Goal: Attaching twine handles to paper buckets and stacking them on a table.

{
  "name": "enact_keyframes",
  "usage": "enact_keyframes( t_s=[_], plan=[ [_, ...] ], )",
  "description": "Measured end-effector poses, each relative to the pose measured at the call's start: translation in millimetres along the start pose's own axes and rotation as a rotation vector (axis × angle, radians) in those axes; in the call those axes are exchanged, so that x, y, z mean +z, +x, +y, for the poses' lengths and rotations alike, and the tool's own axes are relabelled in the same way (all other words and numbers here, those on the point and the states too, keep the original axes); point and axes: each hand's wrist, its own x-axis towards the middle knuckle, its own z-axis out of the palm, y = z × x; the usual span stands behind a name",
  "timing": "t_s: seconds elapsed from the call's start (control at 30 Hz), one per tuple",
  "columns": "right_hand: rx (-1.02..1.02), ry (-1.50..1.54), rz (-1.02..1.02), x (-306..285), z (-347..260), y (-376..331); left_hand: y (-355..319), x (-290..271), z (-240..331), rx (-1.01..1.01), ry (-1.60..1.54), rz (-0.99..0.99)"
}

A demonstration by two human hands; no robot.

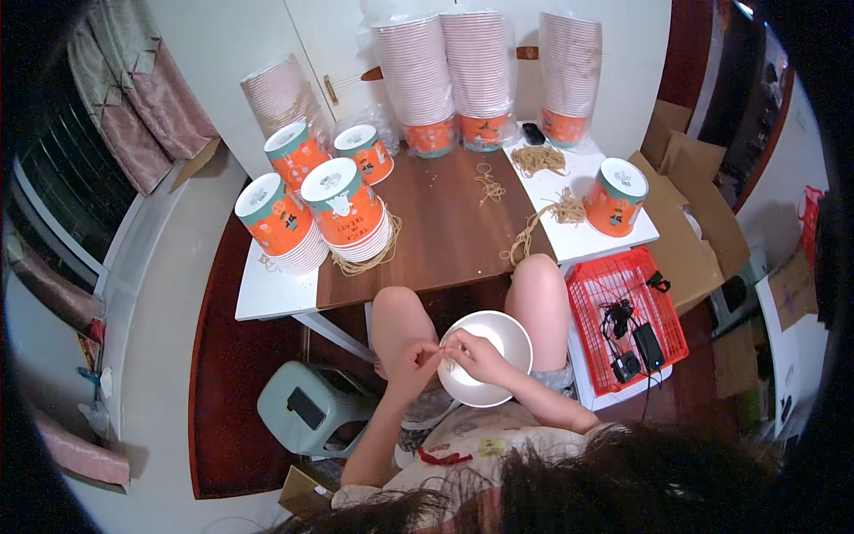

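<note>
1. At lower centre of the frame a white paper bowl (pixel 486 358) lies tilted in the person's lap, its open mouth facing up toward the camera, which keeps its rim within reach of both hands.
2. The left hand (pixel 414 360) and right hand (pixel 475 354) meet at the bowl's left rim. The fingers of each are pinched together on what looks like a thin rubber band (pixel 447 360) stretched between them; it is too small to be sure.
3. Loose rubber bands (pixel 537 160) lie in heaps at the upper right of the desk (pixel 445 240), close enough to reach from the seat.
4. Lidded orange printed cups (pixel 343 203) stand grouped at the left on stacks of bowls, one more (pixel 616 196) alone at the right.
5. Wrapped towers of nested bowls (pixel 480 71) line the far edge against a white door.
6. A red plastic basket (pixel 623 316) holding black chargers sits right of the knee, a grey-green stool (pixel 307 408) at the lower left, flattened cardboard at the right.
</note>
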Motion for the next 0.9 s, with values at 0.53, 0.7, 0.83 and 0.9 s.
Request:
enact_keyframes(
  t_s=[0.53,0.7,0.83,0.9],
  plan=[
    [0.138,0.418,-0.06,10,26,-7,4,3,8,-0.066,-0.077,-0.053],
    [0.2,0.369,-0.138,7,24,-10,5,4,11,0.018,-0.083,0.042],
    [0.159,0.338,-0.175,7,35,-12,8,5,6,0.063,-0.019,0.075],
    [0.137,0.239,-0.23,5,30,-11,9,7,2,0.067,-0.048,0.133]
  ],
)
